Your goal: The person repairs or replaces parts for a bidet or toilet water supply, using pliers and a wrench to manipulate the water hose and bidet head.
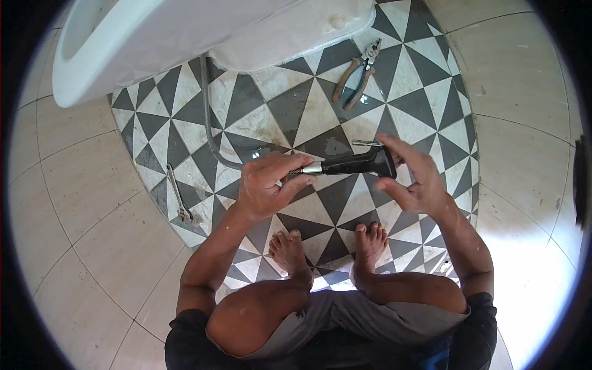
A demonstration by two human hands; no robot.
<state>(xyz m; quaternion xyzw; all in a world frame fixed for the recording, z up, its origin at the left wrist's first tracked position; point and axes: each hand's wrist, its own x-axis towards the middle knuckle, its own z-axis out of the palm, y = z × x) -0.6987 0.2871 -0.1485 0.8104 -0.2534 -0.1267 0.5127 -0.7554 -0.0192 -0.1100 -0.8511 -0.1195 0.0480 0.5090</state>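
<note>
A black bidet sprayer [351,164] with a silver lever lies level between my hands, above the tiled floor. My left hand [271,182] is closed around the end of the grey flexible hose [209,123], just beside the silver connector [312,168] at the sprayer's handle. The fingers and thumb of my right hand [416,176] curl around the sprayer's head from the right. Part of that hand's grip is hidden behind the head.
Pliers [357,74] with brown and dark handles lie on the black and white floor [336,225] ahead. An adjustable wrench [177,194] lies at the left, near the wall tiles [92,216]. A white toilet [185,31] stands at the upper left. Water spots the floor.
</note>
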